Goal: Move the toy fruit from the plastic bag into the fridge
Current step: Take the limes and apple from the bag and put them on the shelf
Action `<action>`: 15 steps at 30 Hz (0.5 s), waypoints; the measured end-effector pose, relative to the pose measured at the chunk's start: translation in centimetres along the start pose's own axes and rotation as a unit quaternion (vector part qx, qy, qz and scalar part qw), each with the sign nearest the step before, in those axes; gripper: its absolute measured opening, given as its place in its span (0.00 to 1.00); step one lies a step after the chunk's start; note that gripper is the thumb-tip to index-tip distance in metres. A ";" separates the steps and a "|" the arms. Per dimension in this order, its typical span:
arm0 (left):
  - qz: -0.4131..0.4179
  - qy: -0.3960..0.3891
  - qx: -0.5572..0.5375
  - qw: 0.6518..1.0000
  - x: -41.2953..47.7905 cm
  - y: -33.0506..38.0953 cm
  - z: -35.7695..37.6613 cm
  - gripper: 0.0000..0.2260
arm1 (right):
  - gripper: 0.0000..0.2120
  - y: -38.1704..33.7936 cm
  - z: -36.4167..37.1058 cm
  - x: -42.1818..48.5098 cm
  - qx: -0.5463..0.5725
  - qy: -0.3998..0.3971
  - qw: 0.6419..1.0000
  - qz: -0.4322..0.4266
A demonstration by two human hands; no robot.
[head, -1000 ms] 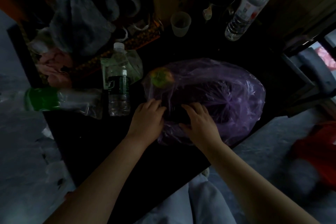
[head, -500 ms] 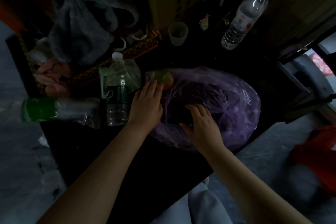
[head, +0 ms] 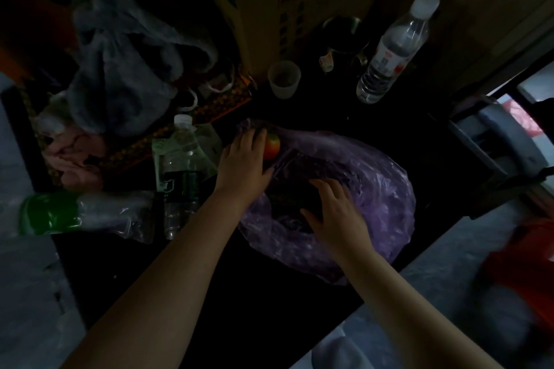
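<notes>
While small water bottle point(head: 181, 165) sits just left of L hand point(head: 244, 159), that hand lies on far-left end of purple plastic bag point(head: 380, 189), fingers straight and close together, touching toy fruit point(head: 272, 145) just right of them. Fruit red-green; under film or not, can't tell. R hand point(head: 335, 210) nearer, fingers spread, pressing bag's dark middle. Bag rests on dark counter point(head: 329, 117).
</notes>
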State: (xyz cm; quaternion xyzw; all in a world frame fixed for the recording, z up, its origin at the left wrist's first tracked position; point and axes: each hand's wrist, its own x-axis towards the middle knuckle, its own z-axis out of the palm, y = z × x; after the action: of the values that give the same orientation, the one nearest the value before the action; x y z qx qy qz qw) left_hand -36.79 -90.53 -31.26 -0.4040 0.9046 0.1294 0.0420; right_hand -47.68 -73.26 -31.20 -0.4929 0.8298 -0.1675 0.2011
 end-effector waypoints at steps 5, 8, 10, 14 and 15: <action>0.000 -0.013 0.004 1.000 1.3 0.4 0.2 0.38 | 0.27 0.8 0.3 0.5 -0.003 -0.020 1.000 0.008; 0.002 -0.026 -0.005 1.000 1.9 0.7 0.4 0.35 | 0.27 1.2 0.5 0.7 -0.011 -0.027 1.000 -0.005; -0.003 -0.028 -0.012 1.000 2.1 0.7 0.5 0.35 | 0.26 1.4 0.6 0.9 -0.016 -0.032 0.999 -0.010; -0.019 -0.027 -0.046 0.998 2.2 0.6 0.5 0.36 | 0.26 1.7 0.6 1.2 -0.015 -0.043 0.999 -0.005; -0.022 -0.024 -0.054 0.998 2.1 0.6 0.4 0.36 | 0.27 1.7 0.6 1.3 -0.014 -0.045 0.999 -0.005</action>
State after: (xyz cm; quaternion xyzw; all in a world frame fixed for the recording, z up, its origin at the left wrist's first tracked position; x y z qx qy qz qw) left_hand -38.61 -91.54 -31.95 -0.4218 0.8860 0.1871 0.0449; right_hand -49.22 -73.65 -32.78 -0.5067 0.8199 -0.1344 0.2301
